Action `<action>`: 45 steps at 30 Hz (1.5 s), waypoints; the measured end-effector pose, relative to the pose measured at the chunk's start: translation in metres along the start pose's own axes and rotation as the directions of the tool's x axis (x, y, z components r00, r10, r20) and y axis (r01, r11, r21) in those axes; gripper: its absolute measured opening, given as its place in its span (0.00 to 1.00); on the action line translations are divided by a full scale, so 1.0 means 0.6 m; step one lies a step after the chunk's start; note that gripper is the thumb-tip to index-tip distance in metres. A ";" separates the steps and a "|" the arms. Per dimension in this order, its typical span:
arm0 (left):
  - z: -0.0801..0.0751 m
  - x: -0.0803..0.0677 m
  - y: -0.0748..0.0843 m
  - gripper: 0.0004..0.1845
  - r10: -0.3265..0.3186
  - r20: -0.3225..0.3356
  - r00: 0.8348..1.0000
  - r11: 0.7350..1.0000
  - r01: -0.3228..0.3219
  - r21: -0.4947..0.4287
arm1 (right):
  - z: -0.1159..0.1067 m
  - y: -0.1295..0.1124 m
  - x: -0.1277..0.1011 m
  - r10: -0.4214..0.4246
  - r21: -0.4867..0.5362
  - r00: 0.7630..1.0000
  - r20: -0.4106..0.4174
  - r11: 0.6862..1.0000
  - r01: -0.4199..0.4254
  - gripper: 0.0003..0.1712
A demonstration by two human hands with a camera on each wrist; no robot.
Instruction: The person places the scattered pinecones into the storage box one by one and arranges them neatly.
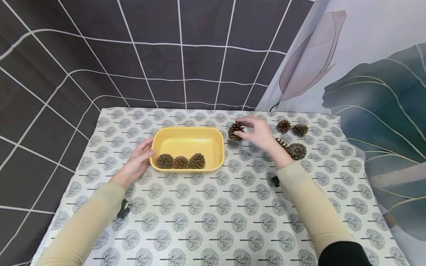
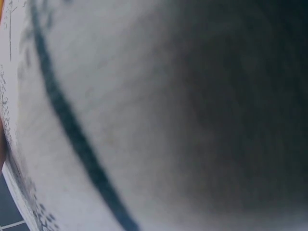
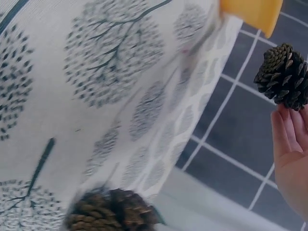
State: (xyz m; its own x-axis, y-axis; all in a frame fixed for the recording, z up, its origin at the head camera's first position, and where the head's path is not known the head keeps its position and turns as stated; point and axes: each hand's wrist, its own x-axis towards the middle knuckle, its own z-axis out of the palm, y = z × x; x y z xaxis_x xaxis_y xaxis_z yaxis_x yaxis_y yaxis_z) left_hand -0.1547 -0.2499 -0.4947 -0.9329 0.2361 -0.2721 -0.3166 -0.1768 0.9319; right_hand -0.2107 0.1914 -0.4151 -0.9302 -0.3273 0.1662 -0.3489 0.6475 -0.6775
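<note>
Grey tree prints cover the white cloth (image 1: 213, 207) that dresses the table, with a dark grid curtain (image 1: 133, 55) behind it and a leaf-patterned curtain (image 1: 376, 92) to the right. In the left wrist view only blurred cloth (image 2: 144, 96) with a dark line shows; the hand itself is out of sight there.

Next in size is the yellow tray (image 1: 187, 137), set left of the cloth's middle. The left hand (image 1: 139, 159) rests on the cloth with its straight, relaxed fingers touching the tray's left end. Three cones (image 1: 181, 162) lie side by side along the tray's near wall, touching one another.

The right hand (image 1: 257, 132) is raised just right of the tray's far right corner, and its fingertips pinch a cone (image 1: 235, 131). The right wrist view shows the same cone (image 3: 283, 76) held at the tips of the fingers (image 3: 288, 127), with the tray's corner (image 3: 252, 13) above and left of it.

Four more cones lie on the cloth to the right of that hand: a pair (image 1: 292, 128) at the far side, near each other, and a big cone (image 1: 297, 151) nearer the wrist with another (image 1: 281, 142) partly hidden behind the wrist, close beside it. A blurred cone (image 3: 113, 211) also shows low in the right wrist view.
</note>
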 end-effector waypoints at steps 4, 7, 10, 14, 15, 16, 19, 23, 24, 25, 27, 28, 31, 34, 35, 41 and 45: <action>0.000 -0.001 0.001 0.39 -0.004 -0.010 1.000 1.000 0.004 -0.004 | 0.004 -0.021 -0.001 -0.074 -0.003 0.997 -0.004 0.997 0.074 0.29; 0.000 -0.001 0.001 0.39 -0.003 -0.015 1.000 1.000 0.003 -0.004 | 0.008 -0.037 0.000 -0.125 0.022 0.992 0.001 0.992 0.125 0.28; 0.000 -0.002 0.001 0.39 0.000 -0.011 1.000 1.000 0.000 0.000 | 0.015 -0.051 -0.001 -0.148 0.047 0.989 0.011 0.988 0.147 0.28; 0.000 -0.001 0.000 0.39 0.005 -0.004 1.000 1.000 -0.005 0.004 | 0.026 -0.066 -0.003 -0.158 0.048 0.987 0.025 0.987 0.156 0.28; 0.000 -0.001 0.000 0.39 0.006 -0.003 1.000 1.000 -0.006 0.004 | 0.029 -0.069 -0.004 -0.163 0.043 0.986 0.031 0.986 0.162 0.28; 0.000 -0.001 0.000 0.40 0.006 -0.002 1.000 1.000 -0.006 0.003 | 0.032 -0.072 -0.004 -0.169 0.045 0.985 0.038 0.985 0.167 0.28; 0.001 0.000 0.000 0.40 0.006 -0.003 1.000 1.000 -0.006 0.000 | 0.044 -0.076 -0.005 -0.192 0.050 0.979 0.065 0.981 0.189 0.28; 0.002 0.001 0.001 0.40 0.006 -0.009 1.000 1.000 -0.006 -0.008 | 0.061 -0.076 -0.007 -0.204 0.045 0.974 0.100 0.979 0.201 0.28; 0.002 0.001 0.001 0.40 0.005 -0.012 1.000 1.000 -0.005 -0.010 | 0.065 -0.076 -0.008 -0.203 0.036 0.973 0.107 0.979 0.201 0.28; 0.002 0.001 0.001 0.40 0.005 -0.015 1.000 1.000 -0.005 -0.012 | 0.068 -0.075 -0.009 -0.201 0.029 0.973 0.115 0.980 0.199 0.28; 0.002 0.001 0.001 0.39 0.005 -0.015 1.000 1.000 -0.005 -0.013 | 0.075 -0.076 -0.010 -0.202 0.012 0.971 0.131 0.979 0.202 0.28; 0.003 0.001 0.001 0.39 0.006 -0.014 1.000 1.000 -0.006 -0.011 | 0.078 -0.076 -0.011 -0.202 0.009 0.970 0.138 0.979 0.203 0.28; 0.003 0.001 0.002 0.39 0.008 -0.013 1.000 1.000 -0.008 -0.004 | 0.086 -0.077 -0.014 -0.199 -0.008 0.966 0.163 0.979 0.203 0.27; 0.002 0.000 0.002 0.39 0.010 -0.007 1.000 1.000 -0.010 -0.004 | 0.091 -0.080 -0.017 -0.191 -0.019 0.963 0.192 0.980 0.198 0.27; 0.002 0.000 0.002 0.39 0.011 -0.007 1.000 1.000 -0.011 -0.005 | 0.093 -0.080 -0.018 -0.188 -0.027 0.961 0.202 0.980 0.197 0.27; 0.000 0.001 -0.002 0.39 0.027 0.011 1.000 1.000 -0.027 0.000 | 0.102 -0.080 -0.023 -0.192 -0.092 0.949 0.248 0.971 0.220 0.27; -0.001 0.000 -0.002 0.39 0.034 0.021 0.999 0.999 -0.034 0.004 | 0.106 -0.079 -0.025 -0.208 -0.127 0.940 0.269 0.960 0.249 0.26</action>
State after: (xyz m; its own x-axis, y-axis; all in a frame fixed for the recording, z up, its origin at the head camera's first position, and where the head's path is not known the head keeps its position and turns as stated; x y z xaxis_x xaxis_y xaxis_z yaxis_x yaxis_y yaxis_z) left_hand -0.1547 -0.2502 -0.4958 -0.9393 0.2500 -0.2350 -0.2838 -0.1808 0.9417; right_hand -0.1732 0.1219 -0.4310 -0.7714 -0.6277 0.1047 -0.5810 0.6277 -0.5181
